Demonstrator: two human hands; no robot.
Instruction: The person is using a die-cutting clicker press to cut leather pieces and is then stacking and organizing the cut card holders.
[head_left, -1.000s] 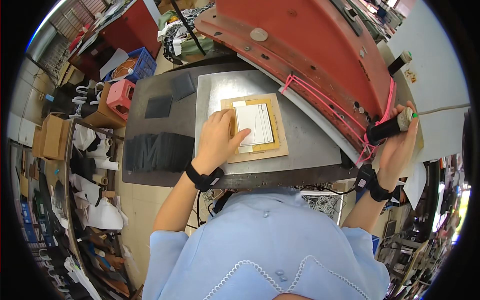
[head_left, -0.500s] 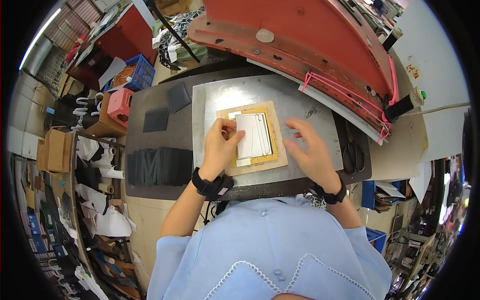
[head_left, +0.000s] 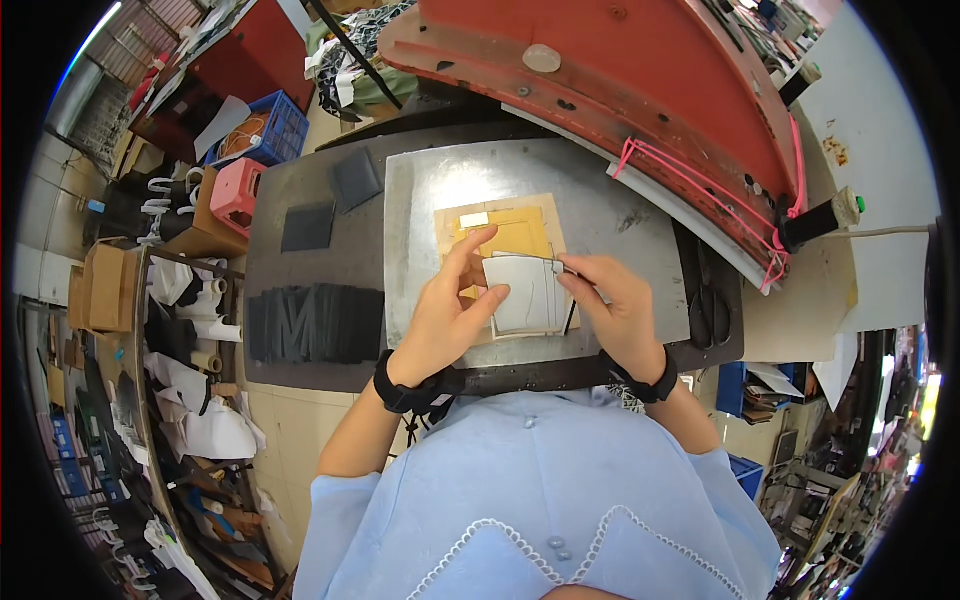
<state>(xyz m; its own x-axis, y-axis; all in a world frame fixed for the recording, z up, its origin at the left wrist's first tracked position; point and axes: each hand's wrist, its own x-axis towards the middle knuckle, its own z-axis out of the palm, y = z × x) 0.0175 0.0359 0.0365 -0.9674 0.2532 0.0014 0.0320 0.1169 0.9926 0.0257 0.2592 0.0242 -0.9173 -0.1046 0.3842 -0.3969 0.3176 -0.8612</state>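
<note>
A thin white rectangular plate (head_left: 525, 295) with dark lines drawn on it is tilted up off the board. My right hand (head_left: 622, 310) pinches its upper right corner between thumb and fingers. My left hand (head_left: 450, 310) is at the plate's left side with fingers spread; its thumb tip overlaps the plate's edge. Beneath lies a yellow template (head_left: 535, 230) on a beige board (head_left: 555, 208), with a small white patch (head_left: 474, 220) near its top. The board rests on a shiny metal sheet (head_left: 620, 250). The plate hides the lower part of the template.
Left of the metal sheet, a row of dark pieces (head_left: 315, 325) lies on the dark table, with two loose dark pieces (head_left: 308, 228) farther back. A large red machine (head_left: 600, 70) hangs over the far right. Black scissors (head_left: 708, 315) lie at the right edge.
The white plate has been lifted from the template and shifted toward me, tilting. My right hand has closed on its corner, while my left hand's fingers have opened from its left edge.
</note>
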